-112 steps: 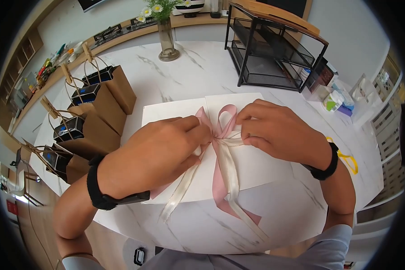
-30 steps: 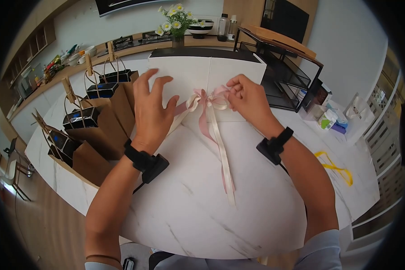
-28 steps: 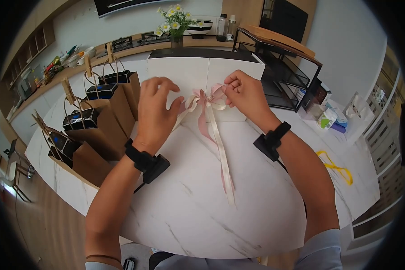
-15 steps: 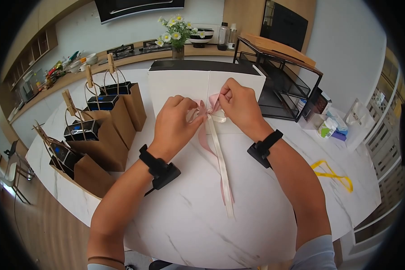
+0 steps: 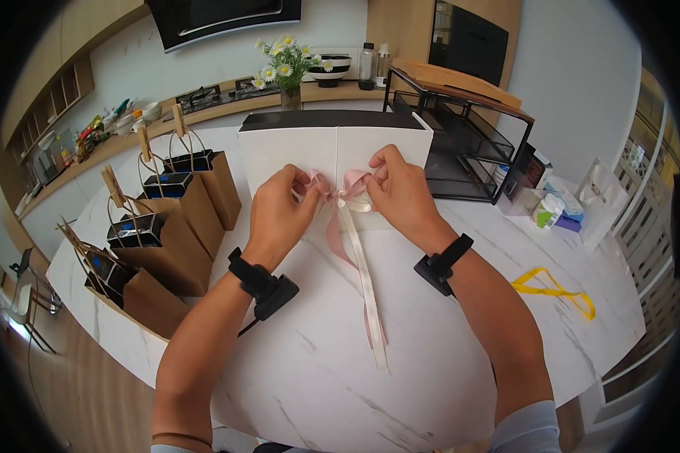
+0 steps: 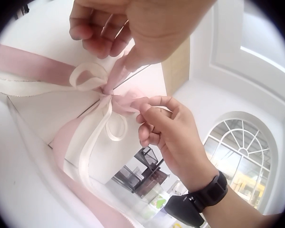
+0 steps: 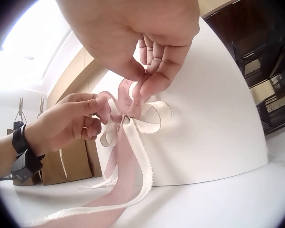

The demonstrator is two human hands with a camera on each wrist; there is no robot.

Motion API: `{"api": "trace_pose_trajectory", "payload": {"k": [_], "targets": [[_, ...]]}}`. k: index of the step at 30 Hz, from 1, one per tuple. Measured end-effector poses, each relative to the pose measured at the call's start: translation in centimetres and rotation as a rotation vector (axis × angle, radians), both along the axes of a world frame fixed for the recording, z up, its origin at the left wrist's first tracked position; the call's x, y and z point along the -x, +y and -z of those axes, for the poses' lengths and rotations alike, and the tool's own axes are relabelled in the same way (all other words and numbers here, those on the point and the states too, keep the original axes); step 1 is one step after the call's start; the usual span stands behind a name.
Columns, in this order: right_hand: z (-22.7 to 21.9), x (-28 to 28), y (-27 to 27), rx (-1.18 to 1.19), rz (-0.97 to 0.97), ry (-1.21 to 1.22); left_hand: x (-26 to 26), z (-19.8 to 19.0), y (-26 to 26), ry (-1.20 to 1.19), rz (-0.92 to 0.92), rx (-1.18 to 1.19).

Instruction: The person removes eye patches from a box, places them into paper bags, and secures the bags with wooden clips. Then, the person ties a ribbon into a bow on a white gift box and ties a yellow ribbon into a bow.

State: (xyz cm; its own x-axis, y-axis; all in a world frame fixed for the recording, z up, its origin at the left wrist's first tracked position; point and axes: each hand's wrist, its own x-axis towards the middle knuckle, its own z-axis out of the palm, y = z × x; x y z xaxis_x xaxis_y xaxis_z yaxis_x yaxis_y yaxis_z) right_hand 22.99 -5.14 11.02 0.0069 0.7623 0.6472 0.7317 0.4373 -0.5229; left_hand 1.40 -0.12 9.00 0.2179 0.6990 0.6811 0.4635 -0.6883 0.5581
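A white gift box (image 5: pixel 291 155) stands upright on the table, its top edge black. Across its front is a bow of pink ribbon (image 7: pixel 126 92) and narrower cream ribbon (image 7: pixel 156 118), with long tails hanging onto the tabletop. My left hand (image 5: pixel 281 215) pinches the pink loop on the left between thumb and fingers. On the other side, my right hand (image 5: pixel 404 196) pinches the right pink loop, thumb against forefinger. The knot lies between both hands, and cream loops stick out beside it, as the left wrist view also shows around the pink ribbon (image 6: pixel 128 99).
Several brown paper bags (image 5: pixel 181 249) with clothespins on their handles line the left side. A black mesh rack (image 5: pixel 461 143) stands behind right, near a white bottle (image 5: pixel 545 213). A yellow strap (image 5: pixel 555 291) lies on the marbled table (image 5: pixel 302 377). Daisies (image 5: pixel 283 64) stand behind the box.
The box, lying flat earlier, now stands upright. My left hand, spread and away from the bow a second ago, has come in to pinch the left loop; my right hand stays on its loop.
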Motion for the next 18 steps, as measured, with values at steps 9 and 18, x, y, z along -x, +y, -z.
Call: {"api": "trace_pose_trajectory", "payload": {"k": [9, 18], "targets": [[0.9, -0.5, -1.6, 0.133, 0.014, -0.031, 0.2, 0.8, -0.7, -0.018, 0.008, 0.099], [0.4, -0.6, -3.1, 0.347, -0.097, 0.249, 0.6, 0.9, -1.1, 0.036, 0.012, 0.040]]}}
